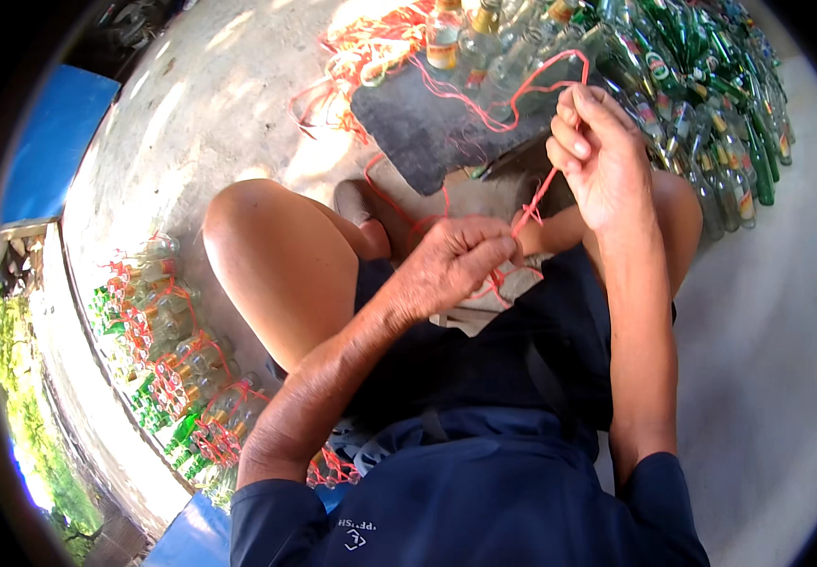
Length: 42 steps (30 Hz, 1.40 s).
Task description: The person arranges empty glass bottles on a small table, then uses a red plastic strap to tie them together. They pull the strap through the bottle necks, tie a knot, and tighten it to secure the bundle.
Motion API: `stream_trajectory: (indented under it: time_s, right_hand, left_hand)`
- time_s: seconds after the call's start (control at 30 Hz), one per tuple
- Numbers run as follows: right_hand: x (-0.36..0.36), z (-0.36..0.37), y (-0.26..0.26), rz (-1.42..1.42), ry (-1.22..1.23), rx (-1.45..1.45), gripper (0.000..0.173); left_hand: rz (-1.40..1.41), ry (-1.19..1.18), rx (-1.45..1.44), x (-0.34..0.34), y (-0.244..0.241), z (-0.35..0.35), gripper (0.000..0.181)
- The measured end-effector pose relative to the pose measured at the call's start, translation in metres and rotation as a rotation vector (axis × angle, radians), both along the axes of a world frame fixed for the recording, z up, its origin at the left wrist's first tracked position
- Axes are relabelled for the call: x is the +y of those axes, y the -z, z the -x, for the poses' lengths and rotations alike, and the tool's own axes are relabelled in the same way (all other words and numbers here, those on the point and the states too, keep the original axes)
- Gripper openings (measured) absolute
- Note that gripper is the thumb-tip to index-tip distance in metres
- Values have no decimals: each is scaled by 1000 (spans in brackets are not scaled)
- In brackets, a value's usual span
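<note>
A pinkish-red string [542, 188] runs between my two hands over my lap. My left hand [469, 256] is closed on its lower part, where knots and loose ends stick out on both sides of the fingers. Higher up at the right, my right hand [589, 142] pinches the same string, and a loop of it rises above the fingertips and trails left. Beyond my feet lies a dark flat board [430, 120] with a broken-looking edge, some string lying across it. Glass bottles stand at its far side.
A large heap of green and clear glass bottles [720, 106] fills the upper right. Tangled red string [373, 49] lies on the concrete floor [217, 106] ahead. Bundles of bottles tied with red string [175, 368] stand at the left, near blue panels [61, 142].
</note>
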State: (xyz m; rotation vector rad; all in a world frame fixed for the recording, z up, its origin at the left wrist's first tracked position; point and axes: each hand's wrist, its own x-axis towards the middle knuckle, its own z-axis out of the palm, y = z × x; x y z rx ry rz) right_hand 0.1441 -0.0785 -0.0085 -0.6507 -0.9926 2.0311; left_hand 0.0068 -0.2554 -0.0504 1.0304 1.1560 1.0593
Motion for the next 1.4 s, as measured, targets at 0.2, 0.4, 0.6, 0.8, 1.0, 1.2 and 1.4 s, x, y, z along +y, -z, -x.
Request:
stream_trajectory:
  time_s: [0.2, 0.4, 0.6, 0.8, 1.0, 1.2, 1.4]
  right_hand:
    - [-10, -1, -14, 6, -14, -33, 18]
    - [-8, -6, -41, -73, -133, -100, 21]
    - [-6, -8, -41, -71, -167, -168, 21]
    - [-30, -16, -41, -127, -149, -324, 24]
    - [-71, -40, -32, -481, -302, -556, 29]
    - [-94, -66, -19, -607, -342, -664, 28]
    - [-117, -77, -2, -647, -420, -646, 22]
  left_hand:
    - [-8, 33, -22, -10, 2, -16, 25]
    - [5, 130, 86, -17, 11, -36, 20]
    - [-102, 164, 255, -27, 36, -54, 20]
    - [-170, 173, 379, -28, 47, -49, 20]
    - [-194, 77, 393, -25, 38, -42, 20]
    - [77, -226, -7, 5, 24, -16, 32]
    - [385, -521, -570, 49, 9, -4, 32]
